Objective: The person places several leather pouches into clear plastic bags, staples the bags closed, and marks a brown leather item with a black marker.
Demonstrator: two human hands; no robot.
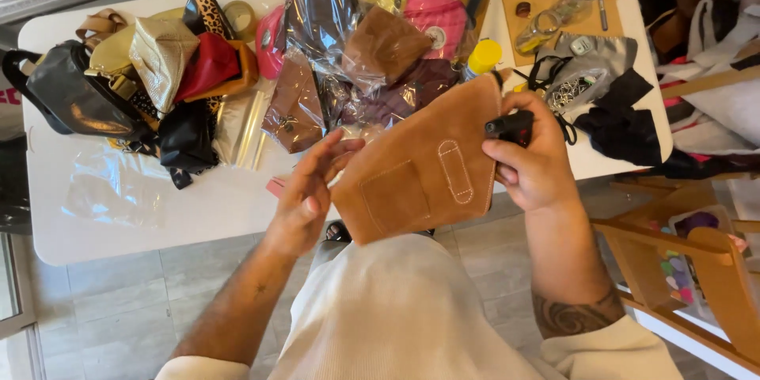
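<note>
Both hands raised above the near edge of a white table [119, 222], seen from the head camera. A tan suede piece [423, 162], flat and roughly shield-shaped, is held between them, tilted, with a stitched square patch and a stitched narrow loop outline facing up. Left hand [305, 194] grips the lower left edge, fingers curled loosely against it, thumb on top. Right hand [534, 162] closes on the upper right edge and also pinches a small black tool [511, 125] against the suede; the tool's kind cannot be told. Behind the suede, on the table: several clear plastic bags with brown leather goods [324, 24], a pink quilted pouch [435, 20], a yellow-capped bottle [483, 57]. Farther left, a heap of handbags, among them a gold bag [158, 59], a red one [207, 63], a black one [67, 95]. A wooden chair frame [697, 261] stands at right, off the table.
</note>
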